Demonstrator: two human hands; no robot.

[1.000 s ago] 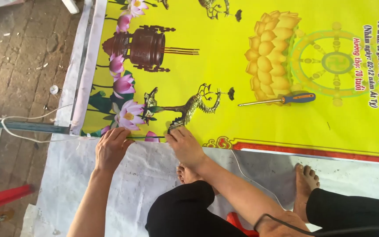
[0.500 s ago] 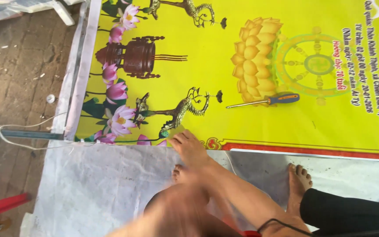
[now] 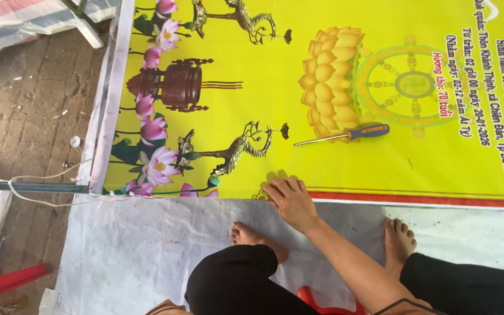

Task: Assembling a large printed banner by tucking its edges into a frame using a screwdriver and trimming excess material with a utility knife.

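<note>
Outdoors on a brick-paved floor, crouched over a white woven tarp sheet with a large yellow printed vinyl banner spread across it.

Nearest: black trouser legs, a red plastic stool edge between them. Both bare feet flat on the tarp, left foot just below the banner edge, right foot further right.

Right hand: flat, fingers spread, palm down, pressing on the banner's lower edge where the red border strip runs out. Nothing gripped, just contact with the sheet. Left hand: out of frame.

Just left of the fingertips: a thin dark cable with a small green tip, lying along the banner edge. Further left, a white cord loops around a grey metal bar at the banner corner.

Beyond the hand: an orange-and-blue-handled screwdriver lying loose on the banner, shaft pointing left, well apart from my hand, next to the printed golden lotus.

Print around it: pink lotus flowers, brown urn, bronze cranes, a wheel motif.

Far edges: red plastic pieces bottom left, a white frame leg top left.
</note>
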